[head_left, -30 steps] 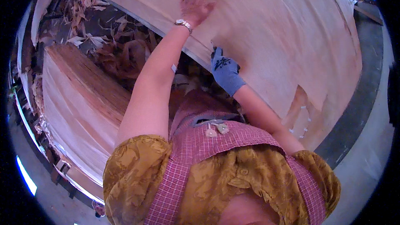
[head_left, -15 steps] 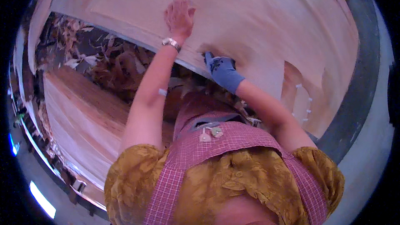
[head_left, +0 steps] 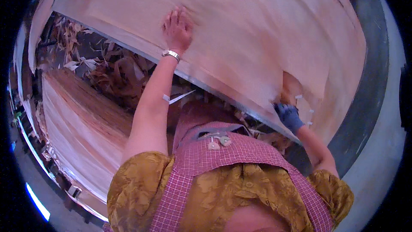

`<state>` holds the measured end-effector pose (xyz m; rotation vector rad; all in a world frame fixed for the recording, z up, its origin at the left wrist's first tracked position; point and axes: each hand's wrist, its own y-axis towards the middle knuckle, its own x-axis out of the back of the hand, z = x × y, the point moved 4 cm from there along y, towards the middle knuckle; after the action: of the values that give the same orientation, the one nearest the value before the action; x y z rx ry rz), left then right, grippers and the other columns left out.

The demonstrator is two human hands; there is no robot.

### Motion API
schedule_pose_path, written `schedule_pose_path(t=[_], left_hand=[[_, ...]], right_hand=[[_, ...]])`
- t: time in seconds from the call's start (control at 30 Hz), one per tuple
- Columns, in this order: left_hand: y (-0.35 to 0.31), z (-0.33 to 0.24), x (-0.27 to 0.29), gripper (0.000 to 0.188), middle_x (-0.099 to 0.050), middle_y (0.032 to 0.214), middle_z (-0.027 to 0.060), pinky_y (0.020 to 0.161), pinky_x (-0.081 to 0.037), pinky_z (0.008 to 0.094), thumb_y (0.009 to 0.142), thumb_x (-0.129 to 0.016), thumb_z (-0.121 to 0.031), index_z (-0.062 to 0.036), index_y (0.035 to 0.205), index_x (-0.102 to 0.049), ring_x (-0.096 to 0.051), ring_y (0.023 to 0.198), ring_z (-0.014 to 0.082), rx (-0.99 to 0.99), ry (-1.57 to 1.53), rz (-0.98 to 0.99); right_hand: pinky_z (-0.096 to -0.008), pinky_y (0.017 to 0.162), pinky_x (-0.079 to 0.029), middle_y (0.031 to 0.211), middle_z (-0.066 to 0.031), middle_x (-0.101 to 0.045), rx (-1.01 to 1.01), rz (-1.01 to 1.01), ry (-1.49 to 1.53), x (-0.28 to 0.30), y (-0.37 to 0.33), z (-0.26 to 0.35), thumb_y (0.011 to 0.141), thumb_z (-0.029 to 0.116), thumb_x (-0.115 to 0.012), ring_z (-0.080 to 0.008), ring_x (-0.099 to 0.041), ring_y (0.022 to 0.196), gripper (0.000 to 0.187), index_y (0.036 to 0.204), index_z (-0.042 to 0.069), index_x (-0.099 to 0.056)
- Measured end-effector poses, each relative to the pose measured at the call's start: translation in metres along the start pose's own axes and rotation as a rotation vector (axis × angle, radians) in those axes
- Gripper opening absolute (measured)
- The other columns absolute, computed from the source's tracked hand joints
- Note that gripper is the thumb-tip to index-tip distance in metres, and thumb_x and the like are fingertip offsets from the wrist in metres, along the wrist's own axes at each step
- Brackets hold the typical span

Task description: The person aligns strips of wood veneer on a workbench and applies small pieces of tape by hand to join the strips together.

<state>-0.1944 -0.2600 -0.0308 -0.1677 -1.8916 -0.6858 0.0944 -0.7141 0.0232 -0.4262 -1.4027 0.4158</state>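
A large pale wood veneer sheet (head_left: 240, 38) lies spread before me. My left hand (head_left: 177, 28), bare with a metal watch at the wrist, rests palm down on it, fingers stretched out. My right hand (head_left: 289, 115) wears a blue-grey glove with dark fingertips. Its fingers are curled at the sheet's near right part, beside a brown gap (head_left: 292, 87) in the veneer. Whatever they hold, if anything, is hidden. Next to that gap is a patch (head_left: 303, 109) edged with small white tape pieces (head_left: 310, 111).
Veneer scraps (head_left: 116, 71) are heaped below the sheet's near edge. A stack of veneer (head_left: 86, 120) stands at the left. A thin white strip (head_left: 182, 97) shows beside my left forearm, which has a small piece of white tape on it. A dark green border (head_left: 369, 90) runs along the right.
My right hand has moved right and nearer along the sheet, to the taped patch. My left hand has slid slightly nearer, still flat. The white strip by my forearm has come into sight.
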Motion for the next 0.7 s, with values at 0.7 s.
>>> schedule_pose_path(t=[0.7], left_hand=[[0.057,0.036,0.034,0.06,-0.054,0.127,0.008,0.098,-0.035,0.05,0.075,-0.073,-0.029,-0.0103,0.129,-0.051,-0.048,0.118,0.0282,0.157,-0.271,0.068]], right_hand=[[-0.0464,0.065,-0.052,0.089,-0.0144,-0.067,0.733,-0.339,-0.137,0.259,0.533,0.19,0.09,0.023,-0.053,-0.0345,-0.066,0.08,0.021,0.109,0.012,-0.053]])
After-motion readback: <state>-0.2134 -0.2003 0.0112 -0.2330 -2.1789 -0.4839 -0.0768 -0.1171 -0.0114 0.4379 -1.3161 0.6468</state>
